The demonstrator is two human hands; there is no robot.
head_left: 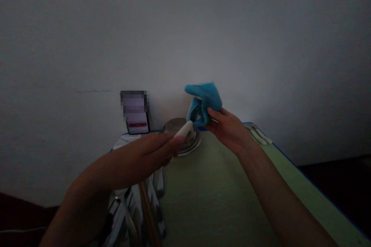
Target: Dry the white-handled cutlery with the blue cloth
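Observation:
My left hand (162, 146) is closed round a pale, off-white handle (184, 129) that points up and to the right. The far end of that utensil goes into the folds of a blue cloth (210, 94), so its kind is hidden. My right hand (227, 125) grips the cloth, thumb on the near side, and the cloth wraps round the utensil's end. Both hands are raised over the far part of the table. Just behind my left hand stands a round bowl or stacked dish (176, 124) with a pale rim, partly covered.
A phone (137, 114) leans against the wall at the back left. Several utensils (153, 204), some wooden, lie along the green table's (208, 200) left side. Two or more pale-handled utensils (259, 135) rest at the far right corner. The wall (185, 27) rises directly behind.

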